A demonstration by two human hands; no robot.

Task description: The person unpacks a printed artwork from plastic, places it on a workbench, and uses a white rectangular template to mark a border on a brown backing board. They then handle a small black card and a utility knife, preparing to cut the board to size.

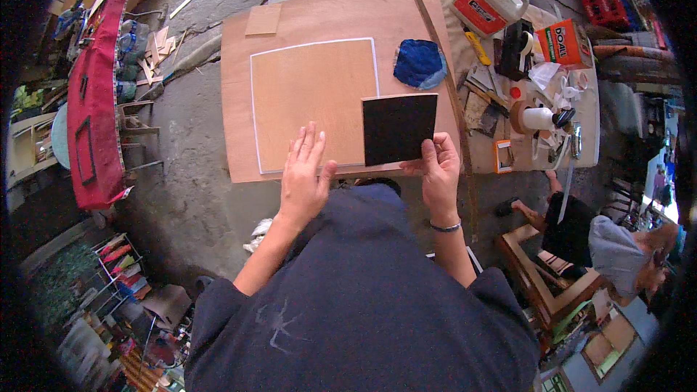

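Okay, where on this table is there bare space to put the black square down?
The pale panel is mostly bare between the left hand and the blue cloth; the black square in the right hand overlaps its right corner. The plywood strip left of it is bare too. Right of the long stick, around the jug, it is crowded.

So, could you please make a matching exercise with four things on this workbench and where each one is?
Things:
1. black square panel
2. blue cloth
3. white jug with red label
4. left hand

Places:
a. far right corner of the bench
b. flat on the white-edged plywood sheet
c. held at its near edge by the right hand
d. on the large board, beyond the black panel

Pairs: 1-c, 2-d, 3-a, 4-b
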